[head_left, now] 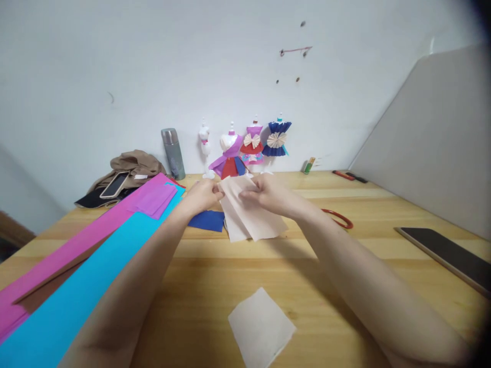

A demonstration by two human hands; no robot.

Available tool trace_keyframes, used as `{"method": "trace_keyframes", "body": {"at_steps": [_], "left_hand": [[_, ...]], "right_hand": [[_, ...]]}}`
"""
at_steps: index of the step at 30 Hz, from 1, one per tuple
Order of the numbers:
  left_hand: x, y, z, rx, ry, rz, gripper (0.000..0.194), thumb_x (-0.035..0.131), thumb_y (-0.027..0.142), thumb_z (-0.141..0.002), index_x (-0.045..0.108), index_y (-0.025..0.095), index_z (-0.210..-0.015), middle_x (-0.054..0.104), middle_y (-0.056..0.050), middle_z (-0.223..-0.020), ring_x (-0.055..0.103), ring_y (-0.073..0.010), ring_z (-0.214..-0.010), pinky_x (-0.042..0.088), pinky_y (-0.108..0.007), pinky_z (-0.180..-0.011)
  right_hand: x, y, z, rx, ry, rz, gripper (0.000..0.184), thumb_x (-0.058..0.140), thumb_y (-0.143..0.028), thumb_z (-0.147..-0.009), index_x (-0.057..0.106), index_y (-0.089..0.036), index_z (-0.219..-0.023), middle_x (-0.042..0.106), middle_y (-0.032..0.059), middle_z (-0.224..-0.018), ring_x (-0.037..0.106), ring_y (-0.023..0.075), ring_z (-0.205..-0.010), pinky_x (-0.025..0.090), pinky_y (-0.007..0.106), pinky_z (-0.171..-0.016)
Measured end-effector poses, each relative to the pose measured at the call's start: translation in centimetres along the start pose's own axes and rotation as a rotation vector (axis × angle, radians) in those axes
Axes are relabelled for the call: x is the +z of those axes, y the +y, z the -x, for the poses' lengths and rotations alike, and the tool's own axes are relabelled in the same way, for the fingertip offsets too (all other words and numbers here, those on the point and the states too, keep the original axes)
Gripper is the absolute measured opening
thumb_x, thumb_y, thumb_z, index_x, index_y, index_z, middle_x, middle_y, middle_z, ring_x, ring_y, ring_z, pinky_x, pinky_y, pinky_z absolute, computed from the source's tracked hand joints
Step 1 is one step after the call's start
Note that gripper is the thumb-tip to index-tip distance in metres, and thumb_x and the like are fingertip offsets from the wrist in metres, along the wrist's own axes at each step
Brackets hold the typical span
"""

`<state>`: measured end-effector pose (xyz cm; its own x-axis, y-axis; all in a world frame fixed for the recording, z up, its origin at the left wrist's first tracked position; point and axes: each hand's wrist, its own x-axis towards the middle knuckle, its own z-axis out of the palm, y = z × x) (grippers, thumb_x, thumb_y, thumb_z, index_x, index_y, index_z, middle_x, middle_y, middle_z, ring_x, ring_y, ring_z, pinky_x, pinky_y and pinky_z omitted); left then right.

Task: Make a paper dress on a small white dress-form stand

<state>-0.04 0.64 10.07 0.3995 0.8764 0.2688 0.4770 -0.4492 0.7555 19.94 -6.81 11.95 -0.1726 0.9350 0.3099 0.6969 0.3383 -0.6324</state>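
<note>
Pale sheets of paper [264,220] are held up between my two hands above the table, at least two layers fanned apart at the bottom. My left hand [207,196] pinches their upper left corner. On the upper right side, my right hand [268,193] is closed on the paper with its thumb lying across the front. A blue piece of paper [208,221] lies on the table just beside my left wrist. Closer to me rests a single pale square of paper [262,327], turned with a corner toward me.
Long cyan paper [115,260] and magenta paper [88,225] cover the left side, with purple pieces [155,199] on top. Behind stand a flask [173,153] and small dress forms in paper dresses [232,153]. Red scissor handles [339,219] and a dark tablet-like slab [448,255] lie right.
</note>
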Motion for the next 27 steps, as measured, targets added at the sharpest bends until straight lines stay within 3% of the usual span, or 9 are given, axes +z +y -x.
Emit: {"method": "trace_keyframes", "body": {"at_steps": [4, 6, 8, 10, 12, 17, 22, 25, 27], "left_hand": [[-1.0, 2.2, 0.6, 0.136, 0.203, 0.092, 0.022, 0.068, 0.038, -0.081, 0.067, 0.019, -0.071, 0.069, -0.003, -0.074, 0.063, -0.0201, -0.079, 0.047, -0.031, -0.076], [-1.5, 3.4, 1.1, 0.228, 0.072, 0.286, 0.033, 0.067, 0.05, -0.083, 0.072, 0.019, -0.089, 0.075, -0.007, -0.091, 0.068, -0.023, -0.094, 0.05, -0.033, -0.085], [-1.7, 4.1, 1.5, 0.254, -0.115, 0.335, 0.04, 0.076, 0.052, -0.076, 0.074, 0.019, -0.097, 0.076, -0.008, -0.097, 0.07, -0.0248, -0.098, 0.052, -0.034, -0.087], [-1.7, 4.1, 1.7, 0.225, -0.237, 0.252, 0.04, 0.084, 0.044, -0.067, 0.077, 0.018, -0.097, 0.077, -0.007, -0.093, 0.07, -0.0243, -0.091, 0.052, -0.033, -0.082], [-1.5, 3.7, 1.6, 0.161, -0.269, 0.199, 0.033, 0.084, 0.038, -0.065, 0.078, 0.017, -0.09, 0.076, -0.005, -0.086, 0.069, -0.022, -0.08, 0.052, -0.032, -0.074], [-2.0, 2.9, 1.4, -0.011, -0.195, 0.284, 0.031, 0.085, 0.037, -0.061, 0.076, 0.014, -0.08, 0.074, -0.004, -0.075, 0.066, -0.019, -0.068, 0.049, -0.029, -0.064], [-2.9, 2.7, 1.4, -0.13, -0.252, 0.31, 0.035, 0.087, 0.038, -0.057, 0.076, 0.014, -0.081, 0.075, -0.006, -0.078, 0.067, -0.0201, -0.068, 0.049, -0.028, -0.062], [-2.9, 2.2, 1.1, -0.148, -0.252, 0.191, 0.029, 0.08, 0.036, -0.065, 0.076, 0.014, -0.084, 0.074, -0.006, -0.078, 0.068, -0.0224, -0.071, 0.05, -0.03, -0.064], [-2.7, 2.1, 1.0, -0.116, -0.15, -0.002, 0.021, 0.072, 0.03, -0.072, 0.076, 0.015, -0.085, 0.074, -0.005, -0.078, 0.069, -0.024, -0.077, 0.05, -0.031, -0.068]], "right_hand": [[-0.2, -1.1, 0.7, -0.001, -0.089, 0.086, 0.038, 0.065, -0.018, -0.077, 0.038, -0.024, -0.05, 0.043, -0.0026, -0.05, 0.038, 0.0128, -0.048, 0.027, 0.031, -0.05], [-0.2, -1.3, 0.7, -0.003, -0.088, 0.107, 0.039, 0.065, -0.017, -0.076, 0.038, -0.023, -0.05, 0.04, -0.0036, -0.048, 0.035, 0.0117, -0.047, 0.025, 0.03, -0.049], [-0.1, -1.3, 0.6, -0.023, -0.079, 0.047, 0.036, 0.064, -0.021, -0.078, 0.039, -0.023, -0.052, 0.041, -0.0033, -0.05, 0.036, 0.0119, -0.048, 0.027, 0.03, -0.049], [-0.3, -1.3, 0.5, -0.046, -0.067, -0.072, 0.033, 0.063, -0.028, -0.081, 0.043, -0.023, -0.055, 0.045, -0.0022, -0.054, 0.041, 0.0133, -0.053, 0.03, 0.029, -0.05], [-0.6, -1.1, 0.5, -0.058, -0.038, -0.166, 0.031, 0.061, -0.035, -0.082, 0.047, -0.023, -0.058, 0.048, -0.0012, -0.058, 0.045, 0.0147, -0.057, 0.034, 0.029, -0.052], [-1.7, -0.2, 0.3, -0.042, -0.022, -0.142, 0.024, 0.063, -0.038, -0.079, 0.054, -0.021, -0.063, 0.055, 0.0004, -0.065, 0.049, 0.0158, -0.063, 0.035, 0.028, -0.054], [-1.7, 0.5, -0.2, 0.018, -0.003, -0.152, 0.015, 0.063, -0.032, -0.074, 0.056, -0.02, -0.067, 0.057, 0.0006, -0.068, 0.051, 0.0165, -0.063, 0.037, 0.029, -0.057], [-1.8, 0.4, -0.4, 0.077, 0.008, -0.102, 0.015, 0.061, -0.028, -0.076, 0.054, -0.02, -0.065, 0.055, -0.0001, -0.067, 0.05, 0.016, -0.063, 0.036, 0.03, -0.059], [-1.9, 0.0, -0.4, 0.12, 0.055, 0.006, 0.018, 0.058, -0.024, -0.078, 0.051, -0.021, -0.062, 0.052, -0.0011, -0.064, 0.048, 0.0154, -0.061, 0.034, 0.03, -0.06]]}}
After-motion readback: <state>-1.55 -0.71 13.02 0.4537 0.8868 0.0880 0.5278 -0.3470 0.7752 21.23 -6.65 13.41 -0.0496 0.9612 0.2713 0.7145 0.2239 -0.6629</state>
